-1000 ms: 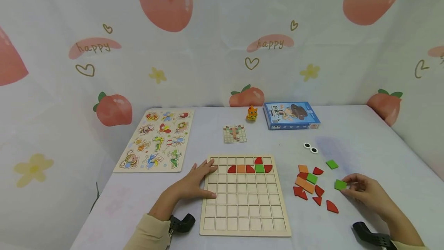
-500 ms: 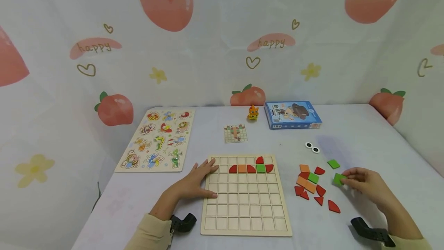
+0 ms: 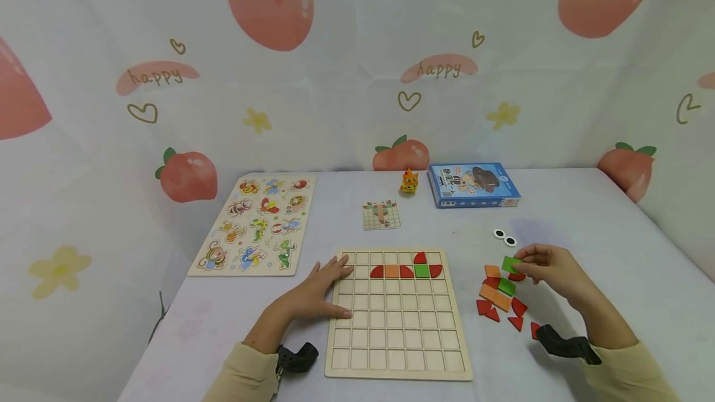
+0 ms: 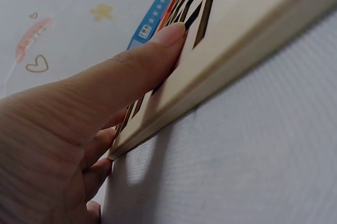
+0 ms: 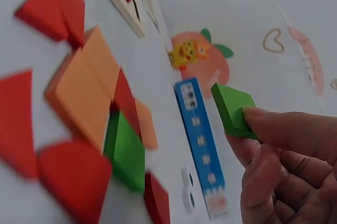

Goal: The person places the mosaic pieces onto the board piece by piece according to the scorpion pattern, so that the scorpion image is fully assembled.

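My right hand [image 3: 550,270] pinches a green square tile [image 5: 231,109] between thumb and fingers, raised over the loose pieces at the table's right. Beneath it lie another green tile [image 3: 506,286], orange tiles [image 3: 495,297] and red pieces [image 3: 519,307], some of them overlapping. My left hand [image 3: 311,293] rests spread along the left edge of the wooden grid board [image 3: 399,343]; its thumb [image 4: 142,58] lies across the frame onto the cells. Near the board's top right sit several red quarter-round pieces [image 3: 377,272], an orange square [image 3: 392,271] and a green square [image 3: 422,270].
Behind the board lies a small pattern card [image 3: 382,214]. A toy figure [image 3: 409,182] and a blue box [image 3: 474,185] stand at the back. An insect picture board [image 3: 254,225] lies at the left. Two eye pieces [image 3: 505,237] are beyond the loose tiles.
My right hand has moved left and away from me with the green tile, now over the loose pieces. It covers where a separate green tile lay. My left hand stays put.
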Demonstrator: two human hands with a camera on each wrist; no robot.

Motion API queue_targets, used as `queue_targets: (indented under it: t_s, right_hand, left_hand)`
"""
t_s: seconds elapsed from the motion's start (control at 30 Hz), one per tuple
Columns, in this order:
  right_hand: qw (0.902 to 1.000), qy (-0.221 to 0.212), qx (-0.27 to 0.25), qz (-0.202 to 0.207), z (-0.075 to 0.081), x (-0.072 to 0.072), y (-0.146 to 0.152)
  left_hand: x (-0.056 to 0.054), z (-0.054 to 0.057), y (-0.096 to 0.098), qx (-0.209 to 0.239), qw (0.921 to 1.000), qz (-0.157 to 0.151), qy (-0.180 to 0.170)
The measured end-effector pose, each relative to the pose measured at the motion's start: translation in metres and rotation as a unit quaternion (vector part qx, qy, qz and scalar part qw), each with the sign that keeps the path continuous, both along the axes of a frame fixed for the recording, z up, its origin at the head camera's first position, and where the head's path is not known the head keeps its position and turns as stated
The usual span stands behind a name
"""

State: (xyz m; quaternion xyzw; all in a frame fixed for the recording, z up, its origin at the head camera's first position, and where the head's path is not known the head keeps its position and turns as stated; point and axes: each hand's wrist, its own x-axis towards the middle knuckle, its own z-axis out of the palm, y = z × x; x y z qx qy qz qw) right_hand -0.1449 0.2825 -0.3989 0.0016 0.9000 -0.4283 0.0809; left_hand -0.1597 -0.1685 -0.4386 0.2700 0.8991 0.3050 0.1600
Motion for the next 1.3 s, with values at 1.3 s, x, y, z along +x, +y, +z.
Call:
queue_targets:
  t_s: [1.3]
  right_hand:
    - [0.9575, -0.059, -0.211, 0.188, -0.017, -0.069, -0.173]
  left_hand:
    - [0.000, 0.000, 0.000, -0.004, 1.0000, 0.002, 0.004]
